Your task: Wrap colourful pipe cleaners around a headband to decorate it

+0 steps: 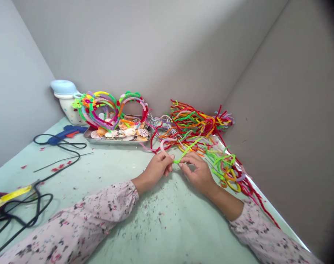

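Observation:
My left hand (158, 167) is closed in a pinch on the end of a pale pink curved band (162, 144), which arcs up and to the right. A bright green pipe cleaner (188, 149) meets the band's end at my left fingertips. Its bend is pinched by my right hand (197, 171), while its free length slants up toward the pile behind. Both hands are just above the table, close together. Whether the green piece is wound around the band I cannot tell.
Several colourful fuzzy headbands (101, 110) stand on a metal tray (117, 141) of seashells (129, 132). Loose pipe cleaners (194, 119) heap at the back right. A blue glue gun (63, 135), black cord (38, 196) and white, blue-lidded container (69, 106) are at left. Walls enclose the table (167, 227).

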`<state>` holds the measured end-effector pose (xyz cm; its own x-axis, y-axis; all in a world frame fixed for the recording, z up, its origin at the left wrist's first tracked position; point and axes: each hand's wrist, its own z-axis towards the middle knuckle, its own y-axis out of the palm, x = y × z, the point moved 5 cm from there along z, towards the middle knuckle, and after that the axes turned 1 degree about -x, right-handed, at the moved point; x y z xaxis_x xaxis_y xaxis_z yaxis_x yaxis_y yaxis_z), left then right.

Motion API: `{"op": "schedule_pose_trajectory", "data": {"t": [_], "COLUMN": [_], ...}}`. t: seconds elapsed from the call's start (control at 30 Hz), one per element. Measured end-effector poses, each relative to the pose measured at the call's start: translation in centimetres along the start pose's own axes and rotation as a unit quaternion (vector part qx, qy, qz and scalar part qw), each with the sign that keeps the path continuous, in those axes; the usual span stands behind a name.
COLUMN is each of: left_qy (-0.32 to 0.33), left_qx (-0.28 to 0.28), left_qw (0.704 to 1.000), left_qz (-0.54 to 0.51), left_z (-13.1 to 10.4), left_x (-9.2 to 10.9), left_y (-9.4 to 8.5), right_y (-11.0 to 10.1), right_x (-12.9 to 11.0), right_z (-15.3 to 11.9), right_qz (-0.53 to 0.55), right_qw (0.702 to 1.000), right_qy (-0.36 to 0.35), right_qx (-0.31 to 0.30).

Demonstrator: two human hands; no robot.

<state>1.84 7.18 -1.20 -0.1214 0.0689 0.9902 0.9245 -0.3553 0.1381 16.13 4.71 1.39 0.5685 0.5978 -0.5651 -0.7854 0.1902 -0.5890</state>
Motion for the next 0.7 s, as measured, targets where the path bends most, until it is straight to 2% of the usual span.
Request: {"op": "schedule_pose_trajectory", "data": {"t": [0.7], "left_qy": [0.001], "left_qx": [0.004], "left_qw": [1.0], "left_qz": [-0.008], "left_z": [0.02], "left_x": [0.03], "left_y": [0.0], "right_y": [0.03], "right_x": [-0.06], "right_z": [0.03], "right_qz": [0.008], "right_qw": [1.0], "right_qy": [0.005], "right_qx": [0.005]}}
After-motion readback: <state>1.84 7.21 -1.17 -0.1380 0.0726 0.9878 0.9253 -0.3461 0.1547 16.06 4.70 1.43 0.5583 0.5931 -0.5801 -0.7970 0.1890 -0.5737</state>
